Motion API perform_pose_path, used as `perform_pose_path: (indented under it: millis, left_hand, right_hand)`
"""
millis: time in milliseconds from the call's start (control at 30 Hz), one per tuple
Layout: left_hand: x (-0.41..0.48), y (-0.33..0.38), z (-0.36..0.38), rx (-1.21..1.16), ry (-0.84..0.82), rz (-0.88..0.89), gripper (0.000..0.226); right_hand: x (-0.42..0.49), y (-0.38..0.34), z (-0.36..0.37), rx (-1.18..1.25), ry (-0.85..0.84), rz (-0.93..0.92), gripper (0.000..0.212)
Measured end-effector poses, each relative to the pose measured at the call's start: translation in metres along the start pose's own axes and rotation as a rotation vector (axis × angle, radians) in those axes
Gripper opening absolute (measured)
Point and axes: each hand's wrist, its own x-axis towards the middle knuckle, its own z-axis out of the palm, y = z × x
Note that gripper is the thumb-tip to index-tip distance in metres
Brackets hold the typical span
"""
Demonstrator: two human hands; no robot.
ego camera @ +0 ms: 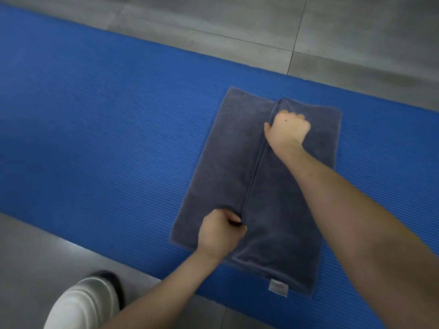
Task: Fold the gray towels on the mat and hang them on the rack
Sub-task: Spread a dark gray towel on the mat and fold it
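Left hand (219,231), right hand (288,128), gripping towel (218,150) edge

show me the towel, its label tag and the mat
gray towel (221,150), head view, flat left half
label tag (278,288), head view, middle of the tag
blue mat (107,127), head view, bare ribbed part left of towel
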Motion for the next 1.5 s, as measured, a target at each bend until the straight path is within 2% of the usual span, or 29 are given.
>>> perform_pose_path:
  millis: [100,233,333,467,600,667,767,833,933,1000,1033,1167,1267,1333,1400,1500]
  left_hand:
    - [-0.003,0.005,-0.003,-0.03,-0.03,0.011,0.016]
    - [-0.014,0.014,-0.019,-0.148,-0.093,0.007,0.011]
    - [-0.017,0.006,-0.048,-0.266,-0.029,-0.108,0.005]
    - [-0.003,-0.032,-0.077,-0.124,0.159,-0.195,0.014]
    - [0.01,-0.049,-0.075,0.11,0.257,-0.199,0.014]
    - [0.013,-0.054,-0.073,0.169,0.311,-0.181,0.007]
    - [0.008,-0.059,-0.066,0.221,0.274,-0.171,0.03]
    - [0.003,-0.059,-0.062,0.231,0.202,-0.193,0.038]
    - [0.001,-0.056,-0.065,0.258,0.153,-0.196,0.023]
    - [0.004,-0.056,-0.071,0.243,0.14,-0.198,0.009]
    - [0.005,-0.056,-0.075,0.237,0.129,-0.196,0.011]
    - [0.016,-0.056,-0.094,0.304,0.122,-0.143,0.026]
    - [0.039,-0.048,-0.117,0.4,0.143,-0.082,0.02]
    - [0.064,-0.033,-0.128,0.497,0.166,-0.003,0.017]
    - [0.094,-0.01,-0.131,0.615,0.172,0.109,0.025]
    - [0.13,0.026,-0.121,0.824,0.202,0.283,0.032]
  right_hand:
    - [0.005,0.0,-0.001,0.005,-0.023,-0.018,0.011]
    - [0.002,0.002,-0.023,0.174,0.111,0.078,0.013]
    - [-0.003,-0.014,-0.044,0.293,0.194,0.106,0.005]
    - [-0.004,-0.068,-0.045,0.346,0.102,0.013,0.007]
    - [-0.003,-0.089,-0.017,0.402,-0.09,-0.1,0.025]
    - [-0.007,-0.074,-0.011,0.39,-0.043,-0.143,0.027]
    - [-0.013,-0.028,-0.01,0.234,0.181,-0.146,0.027]
    - [-0.016,0.014,-0.007,0.128,0.233,-0.054,0.033]
    - [-0.016,0.061,0.001,0.11,0.083,0.116,0.051]
    - [-0.014,0.072,0.007,0.22,-0.031,0.175,0.055]
    - [-0.014,0.072,0.009,0.276,-0.036,0.185,0.054]
    - [-0.026,0.072,0.006,0.301,0.084,0.227,0.049]
    - [-0.058,0.097,0.006,0.267,0.193,0.265,0.047]
    - [-0.09,0.121,0.01,0.234,0.262,0.287,0.041]
    - [-0.13,0.141,0.019,0.197,0.31,0.321,0.036]
    - [-0.191,0.156,0.029,0.134,0.317,0.334,0.028]
